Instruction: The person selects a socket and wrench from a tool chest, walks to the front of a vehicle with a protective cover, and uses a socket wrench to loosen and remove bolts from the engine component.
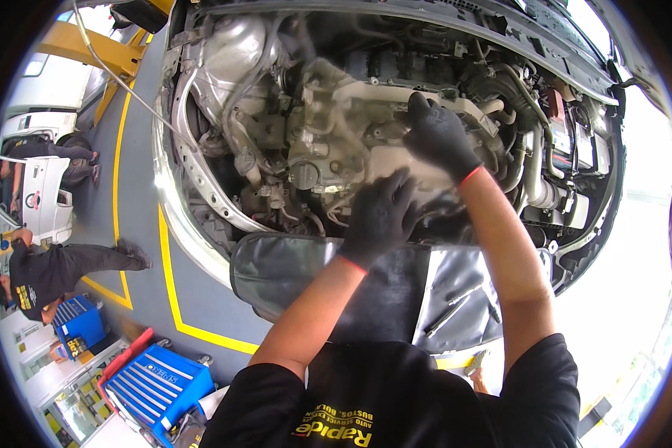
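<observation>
Both my hands wear black gloves with red cuffs and are over the engine [328, 97] of a car. My right hand [439, 136] is closed above the middle of the engine, fingers curled downward. Whatever may be inside its grip is hidden. Nearer to me, my left hand [381, 218] hovers by the engine's front side, its fingers stretched and somewhat apart, with nothing visible in it. A black round cap [304, 175] sits on the engine to the left of my left hand. Blur hides detail on the pale surface between the hands.
A black fender cover [276, 269] drapes over the car's front edge, with a slim dark tool [449, 317] lying on it. The battery [575, 142] is at the right of the bay. Blue tool carts [157, 388] and a co-worker [67, 272] are at the left.
</observation>
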The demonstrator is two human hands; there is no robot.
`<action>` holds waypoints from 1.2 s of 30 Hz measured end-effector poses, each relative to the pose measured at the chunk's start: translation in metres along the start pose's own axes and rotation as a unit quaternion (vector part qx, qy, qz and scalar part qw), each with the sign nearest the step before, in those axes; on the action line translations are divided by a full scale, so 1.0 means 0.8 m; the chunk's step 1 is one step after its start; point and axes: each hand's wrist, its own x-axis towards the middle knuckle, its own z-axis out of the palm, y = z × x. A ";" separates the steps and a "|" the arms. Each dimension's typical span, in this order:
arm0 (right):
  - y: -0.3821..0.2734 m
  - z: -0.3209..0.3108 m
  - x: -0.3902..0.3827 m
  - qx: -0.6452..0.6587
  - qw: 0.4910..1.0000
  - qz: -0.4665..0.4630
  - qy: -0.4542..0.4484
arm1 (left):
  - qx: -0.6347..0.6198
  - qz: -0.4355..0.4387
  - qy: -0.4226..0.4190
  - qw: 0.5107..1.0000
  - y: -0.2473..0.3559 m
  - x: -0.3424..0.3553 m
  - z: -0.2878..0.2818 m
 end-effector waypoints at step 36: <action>-0.085 0.022 0.044 0.017 0.961 0.251 -0.113 | 0.017 -0.092 0.005 0.996 -0.035 -0.194 0.015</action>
